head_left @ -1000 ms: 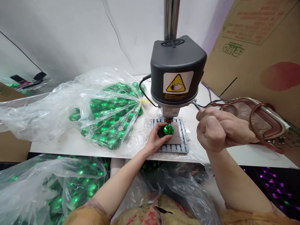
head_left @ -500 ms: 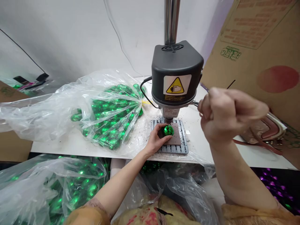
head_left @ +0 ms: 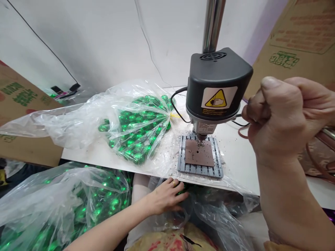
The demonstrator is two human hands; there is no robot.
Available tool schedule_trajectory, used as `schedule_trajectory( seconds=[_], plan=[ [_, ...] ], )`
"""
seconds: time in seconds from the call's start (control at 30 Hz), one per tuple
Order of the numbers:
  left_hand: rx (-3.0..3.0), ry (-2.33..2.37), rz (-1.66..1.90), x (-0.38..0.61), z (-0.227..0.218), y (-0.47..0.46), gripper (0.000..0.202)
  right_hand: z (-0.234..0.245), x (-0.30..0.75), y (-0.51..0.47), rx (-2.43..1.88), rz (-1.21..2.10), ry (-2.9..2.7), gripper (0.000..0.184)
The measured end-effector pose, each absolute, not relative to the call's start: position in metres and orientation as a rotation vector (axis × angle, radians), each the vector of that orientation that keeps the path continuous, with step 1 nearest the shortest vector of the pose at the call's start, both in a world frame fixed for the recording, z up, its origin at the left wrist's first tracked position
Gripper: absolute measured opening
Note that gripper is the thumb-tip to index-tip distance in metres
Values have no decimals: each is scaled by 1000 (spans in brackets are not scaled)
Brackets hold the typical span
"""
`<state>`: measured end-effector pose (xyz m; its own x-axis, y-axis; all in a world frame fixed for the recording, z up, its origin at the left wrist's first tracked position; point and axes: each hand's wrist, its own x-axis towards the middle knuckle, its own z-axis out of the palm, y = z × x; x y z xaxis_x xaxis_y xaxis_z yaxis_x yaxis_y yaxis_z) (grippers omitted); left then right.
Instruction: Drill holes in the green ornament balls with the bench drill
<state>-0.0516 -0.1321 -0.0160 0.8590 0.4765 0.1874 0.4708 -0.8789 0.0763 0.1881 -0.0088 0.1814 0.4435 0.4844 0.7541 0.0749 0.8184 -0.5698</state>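
A black benchtop drill press [head_left: 218, 80] with a yellow warning label stands over a grooved metal base plate [head_left: 181, 164]. On that plate lies a brown square board [head_left: 199, 157] with a small hole and dark shavings scattered over it. My right hand [head_left: 280, 115] is closed in a fist around the press's feed lever [head_left: 237, 118], most of which the fingers hide. My left hand [head_left: 169, 196] is palm down below the table's front edge, its fingers apart and bent. Under its fingertips shows a bit of shiny green, partly hidden, over an open clear plastic bag [head_left: 209, 212].
A tied clear bag of shiny green balls [head_left: 138, 132] rests on the white table [head_left: 243, 167], left of the press. Another bag of green balls [head_left: 104, 198] sits lower left. Cardboard boxes stand at the left [head_left: 23, 111] and right [head_left: 293, 35]. A power cable [head_left: 174, 101] loops beside the press.
My left hand has moved from the board down past the table edge, and the green ball it held under the drill is off the board. My right fist stays at the lever. The view has shifted left.
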Motion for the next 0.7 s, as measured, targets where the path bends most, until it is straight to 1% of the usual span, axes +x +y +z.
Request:
schedule_trajectory(
  seconds=[0.03, 0.07, 0.13, 0.17, 0.2, 0.23, 0.3, 0.37, 0.47, 0.63, 0.7],
  plan=[
    [2986, 758, 349, -56, -16, -129, 38, 181, 188, -8, -572, 273, -1095, 41],
    [2933, 794, 447, -58, -14, -121, 33, 181, 188, -8, -557, 271, -1092, 41],
    [2779, 1030, 695, -59, -7, -92, 16, 181, 187, -8, -543, 278, -1096, 40],
    [2697, 1236, 775, -57, -2, -71, 16, 181, 186, -8, -547, 280, -1098, 40],
    [2636, 1468, 783, -55, 3, -48, 19, 181, 186, -9, -554, 283, -1100, 40],
    [2585, 1684, 710, -53, 8, -24, 24, 181, 185, -10, -565, 289, -1103, 40],
    [2490, 2058, 400, -47, 16, 22, 32, 181, 185, -11, -587, 299, -1109, 40],
    [2413, 2273, 111, -41, 21, 59, 37, 181, 186, -12, -597, 307, -1114, 41],
    [2378, 2332, 27, -34, 21, 91, 37, 181, 187, -12, -600, 301, -1115, 41],
    [2355, 2309, 67, -38, 22, 99, 34, 181, 187, -12, -600, 289, -1121, 43],
    [2349, 2251, 148, -43, 24, 91, 37, 181, 187, -12, -602, 281, -1112, 43]
  ],
)
